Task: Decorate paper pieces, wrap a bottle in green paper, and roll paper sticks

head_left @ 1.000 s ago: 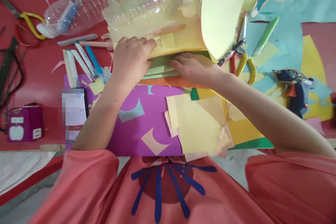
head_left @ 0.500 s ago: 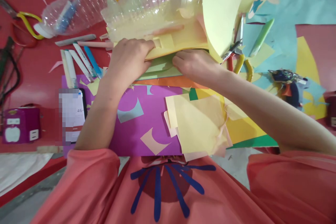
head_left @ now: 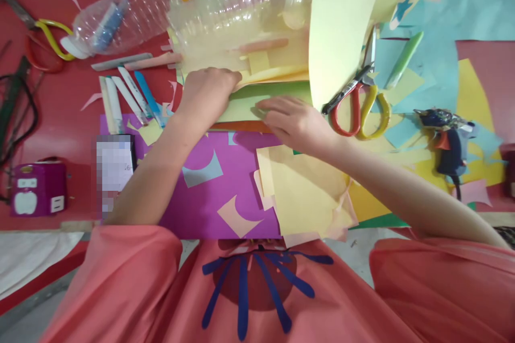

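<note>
My left hand (head_left: 209, 94) is closed on the near edge of the yellow paper (head_left: 277, 76), holding it raised above the sheets beneath. Under that lifted edge a light green paper sheet (head_left: 243, 107) shows, with an orange sheet (head_left: 241, 126) below it. My right hand (head_left: 295, 120) lies over the green sheet, its fingers loosely bent and a little apart; its thumb is hidden. Clear plastic bottles (head_left: 237, 16) lie on the yellow paper beyond my hands. A curled pale yellow sheet (head_left: 341, 27) stands up to their right.
Scissors (head_left: 358, 104), a green marker (head_left: 405, 59) and a glue gun (head_left: 450, 144) lie at right. Several markers (head_left: 127, 94), a phone (head_left: 115, 163) and a purple box (head_left: 38, 187) are at left. Paper scraps (head_left: 309, 187) cover the purple sheet (head_left: 201, 214) before me.
My right hand has come out from under the yellow paper's edge and moved toward me. More of the green sheet shows. The left hand keeps hold of the yellow paper.
</note>
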The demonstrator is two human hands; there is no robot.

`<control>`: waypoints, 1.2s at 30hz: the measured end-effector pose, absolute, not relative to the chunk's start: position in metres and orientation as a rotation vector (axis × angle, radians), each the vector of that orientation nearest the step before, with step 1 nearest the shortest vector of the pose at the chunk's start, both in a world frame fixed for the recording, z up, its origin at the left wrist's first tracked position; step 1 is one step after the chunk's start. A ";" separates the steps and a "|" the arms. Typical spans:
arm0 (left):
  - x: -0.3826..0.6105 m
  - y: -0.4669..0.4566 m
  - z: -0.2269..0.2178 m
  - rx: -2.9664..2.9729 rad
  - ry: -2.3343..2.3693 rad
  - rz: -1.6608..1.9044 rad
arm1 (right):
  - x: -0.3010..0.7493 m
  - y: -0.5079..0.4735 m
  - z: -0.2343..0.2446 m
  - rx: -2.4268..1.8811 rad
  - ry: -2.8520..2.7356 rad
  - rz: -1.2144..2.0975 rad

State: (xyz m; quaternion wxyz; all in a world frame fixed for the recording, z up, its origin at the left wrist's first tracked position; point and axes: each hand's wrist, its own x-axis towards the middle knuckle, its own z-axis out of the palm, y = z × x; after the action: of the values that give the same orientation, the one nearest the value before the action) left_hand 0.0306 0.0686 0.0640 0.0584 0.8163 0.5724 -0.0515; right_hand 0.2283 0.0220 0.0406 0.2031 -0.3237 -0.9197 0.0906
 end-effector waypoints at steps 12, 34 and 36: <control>0.018 0.058 0.058 2.467 1.594 0.062 | 0.241 -0.084 0.064 -0.563 -2.520 0.171; -0.001 -0.051 0.033 2.558 1.305 0.112 | 0.329 -0.032 0.017 -1.504 -2.229 0.096; -0.001 -0.049 0.032 2.533 1.326 0.159 | 0.334 -0.037 0.015 -1.505 -2.186 0.017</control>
State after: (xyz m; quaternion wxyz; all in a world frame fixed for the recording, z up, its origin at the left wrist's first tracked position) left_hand -0.0014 -0.0489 0.0318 0.1385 0.8761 0.4585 0.0550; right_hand 0.3341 -0.0372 0.0147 0.2414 -0.5502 -0.7994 0.0061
